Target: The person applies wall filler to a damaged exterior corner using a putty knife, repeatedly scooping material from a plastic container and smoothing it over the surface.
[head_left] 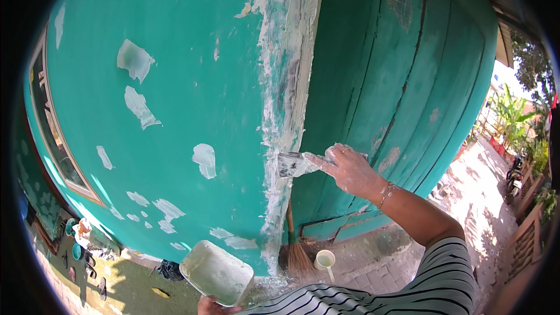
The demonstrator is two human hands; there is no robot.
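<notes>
My right hand is closed round a putty knife, its index finger stretched along the blade. The blade lies against the wall corner, which is coated with a rough strip of whitish filler. White smears cover my right fingers. Low in front of me, my left hand grips the near edge of a pale rectangular tub; whitish residue coats its inside. Only part of the left hand shows at the lower edge. The green wall left of the corner carries several patches of white filler.
A broom leans at the foot of the corner, beside a white dipper on the paving. Green boards run right of the corner. Sandals and a dark crumpled bundle lie at lower left. A window is at far left.
</notes>
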